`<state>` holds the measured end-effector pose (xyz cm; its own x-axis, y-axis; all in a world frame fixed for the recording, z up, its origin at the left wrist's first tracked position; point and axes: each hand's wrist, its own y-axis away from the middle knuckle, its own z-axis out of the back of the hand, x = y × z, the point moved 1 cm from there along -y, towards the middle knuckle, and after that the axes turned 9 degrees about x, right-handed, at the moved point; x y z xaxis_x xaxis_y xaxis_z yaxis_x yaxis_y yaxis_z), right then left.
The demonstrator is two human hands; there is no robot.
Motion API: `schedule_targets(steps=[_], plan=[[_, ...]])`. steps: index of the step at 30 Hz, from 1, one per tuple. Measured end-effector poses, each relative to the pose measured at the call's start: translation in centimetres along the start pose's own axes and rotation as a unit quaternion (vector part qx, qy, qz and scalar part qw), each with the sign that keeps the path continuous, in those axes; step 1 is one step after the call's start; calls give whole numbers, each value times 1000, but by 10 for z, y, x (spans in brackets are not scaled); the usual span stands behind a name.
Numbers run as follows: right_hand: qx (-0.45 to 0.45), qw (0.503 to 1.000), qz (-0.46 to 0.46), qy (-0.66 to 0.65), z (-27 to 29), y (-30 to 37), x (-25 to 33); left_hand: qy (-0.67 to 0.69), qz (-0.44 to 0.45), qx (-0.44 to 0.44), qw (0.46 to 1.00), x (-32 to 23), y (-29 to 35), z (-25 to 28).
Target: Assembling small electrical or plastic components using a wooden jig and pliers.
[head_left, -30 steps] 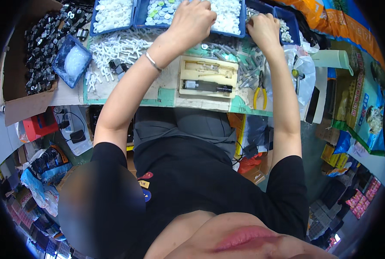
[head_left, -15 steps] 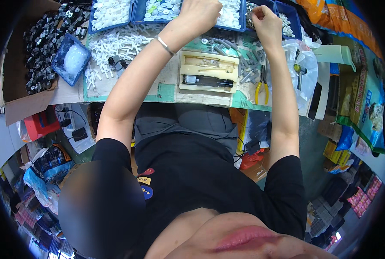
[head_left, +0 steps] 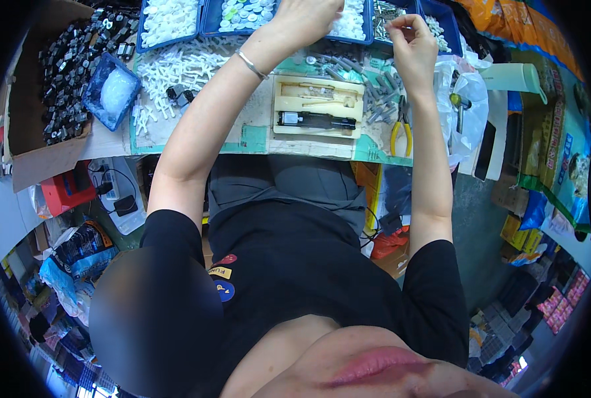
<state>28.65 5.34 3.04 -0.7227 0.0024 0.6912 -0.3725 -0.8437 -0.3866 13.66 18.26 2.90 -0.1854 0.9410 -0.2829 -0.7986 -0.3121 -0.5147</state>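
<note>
My left hand (head_left: 306,20) reaches to the top edge of the view, above a blue bin of small white parts (head_left: 350,23). Its fingers are curled together, and whatever they pinch is hidden. At the near side of a blue bin of thin metal pins (head_left: 387,14), my right hand (head_left: 414,50) has thumb and fingers pinched; anything between them is too small to make out. On the table between my arms lies a cream moulded tray (head_left: 318,136). It holds a black cylindrical assembly (head_left: 316,121) and small clear parts (head_left: 318,91).
Yellow-handled pliers (head_left: 401,136) lie beside my right forearm. White branched parts (head_left: 176,66) and grey tubes (head_left: 378,86) are heaped on the table. At left stand a carton of black parts (head_left: 23,162) and a blue tray (head_left: 112,123); a plastic bag (head_left: 471,86) lies right.
My right hand has drawn back slightly toward me from the bin of metal pins, its fingertips now showing more. My left hand stays over the white parts with little shift.
</note>
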Motion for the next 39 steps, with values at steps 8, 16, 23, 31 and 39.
schedule_targets(steps=[8, 16, 23, 31, 39], plan=[[13, 986, -30, -165, -12, 13, 10, -4, 23, 55, 998, 7, 4, -1], [-43, 979, 29, -200, -33, 13, 33, -4, -6, -53, 999, 6, 20, 12], [-77, 920, 17, -384, -40, 24, 59, 533, 188, 13, 825, -13, 59, 9], [-4, 938, -4, -346, -24, 54, 97, 796, 257, -12, 547, -54, 94, 20], [87, 927, -57, -360, -24, 82, 105, 286, 153, -165, 931, -87, 121, 45]])
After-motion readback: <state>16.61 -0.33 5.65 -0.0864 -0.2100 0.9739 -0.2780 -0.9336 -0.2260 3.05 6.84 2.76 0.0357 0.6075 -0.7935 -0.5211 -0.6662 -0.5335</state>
